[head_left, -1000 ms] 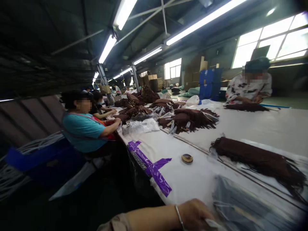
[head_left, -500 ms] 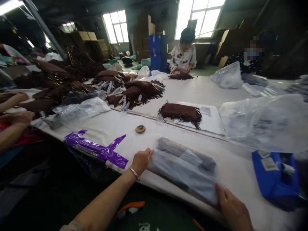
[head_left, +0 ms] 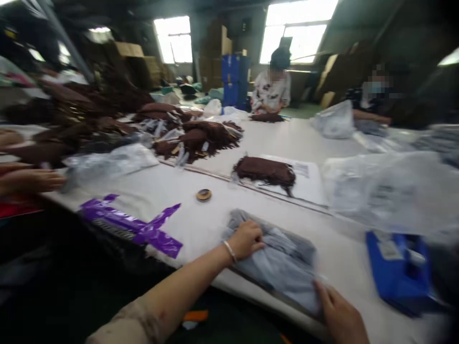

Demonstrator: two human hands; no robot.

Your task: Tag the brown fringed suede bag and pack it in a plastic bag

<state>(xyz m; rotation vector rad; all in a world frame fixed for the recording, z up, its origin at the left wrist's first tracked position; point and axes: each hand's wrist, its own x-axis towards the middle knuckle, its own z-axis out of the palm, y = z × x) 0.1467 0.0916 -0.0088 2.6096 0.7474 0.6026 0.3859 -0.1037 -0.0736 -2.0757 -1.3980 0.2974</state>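
A flat clear plastic bag (head_left: 287,274) with folded grey fabric inside lies on the table in front of me, somewhat blurred. My left hand (head_left: 248,240), with a silver bangle at the wrist, rests on top of it towards its left end, fingers curled and closed on the plastic. At the near right corner my right hand (head_left: 339,308) grips the bag's edge between thumb and fingers; part of those fingers is hidden. Beyond the bag, a folded brown fringed scarf (head_left: 265,171) lies on a white printed plastic bag (head_left: 310,179).
A blue tape dispenser (head_left: 392,272) stands at right, below a large clear bag (head_left: 380,191). Purple tape (head_left: 132,227) runs along the table edge at left. A small round object (head_left: 203,195) lies mid-table. Brown scarves (head_left: 201,138) are piled behind. A co-worker's hands (head_left: 32,179) are at far left.
My left hand has moved from the bag's left corner to the right, onto its top. The right hand keeps its corner. The co-worker's hand at left has shifted slightly right.
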